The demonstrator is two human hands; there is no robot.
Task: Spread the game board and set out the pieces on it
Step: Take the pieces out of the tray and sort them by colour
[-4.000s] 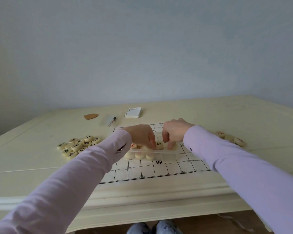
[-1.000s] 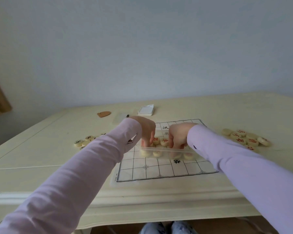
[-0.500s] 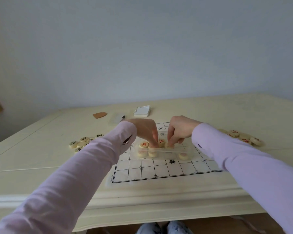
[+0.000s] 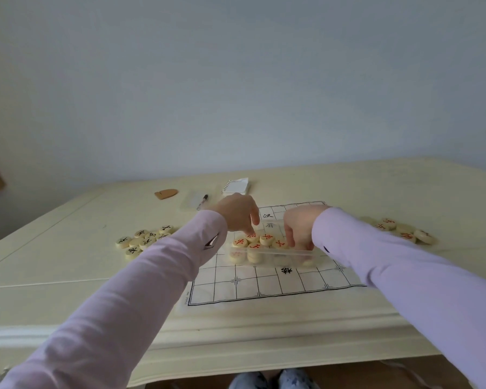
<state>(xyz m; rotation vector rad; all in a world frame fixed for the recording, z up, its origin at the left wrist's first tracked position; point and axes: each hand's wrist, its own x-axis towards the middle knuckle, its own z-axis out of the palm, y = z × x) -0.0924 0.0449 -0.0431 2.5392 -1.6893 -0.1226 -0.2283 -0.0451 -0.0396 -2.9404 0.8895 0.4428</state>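
The white game board (image 4: 264, 284) with its black grid lies flat near the table's front edge. On its middle stands a clear plastic box (image 4: 272, 252) holding round cream pieces (image 4: 266, 239) with red characters. My left hand (image 4: 236, 213) reaches into the box's left end, thumb and forefinger apart and pointing down onto a red-marked piece. My right hand (image 4: 298, 228) dips into the box's right end; its fingertips are hidden among the pieces. A heap of black-marked pieces (image 4: 143, 240) lies left of the board, and a heap of red-marked pieces (image 4: 401, 231) lies to its right.
Behind the board lie a small spiral notepad (image 4: 236, 187), a pen (image 4: 202, 201) on a clear plastic lid (image 4: 192, 204), and a brown flat object (image 4: 166, 194). The cream table (image 4: 54, 265) has a raised moulded front edge. A pale wall stands behind.
My right hand, raised slightly half a second ago, has dropped back into the box's right end. My left hand stays at the left end. The side heaps have grown since four seconds ago.
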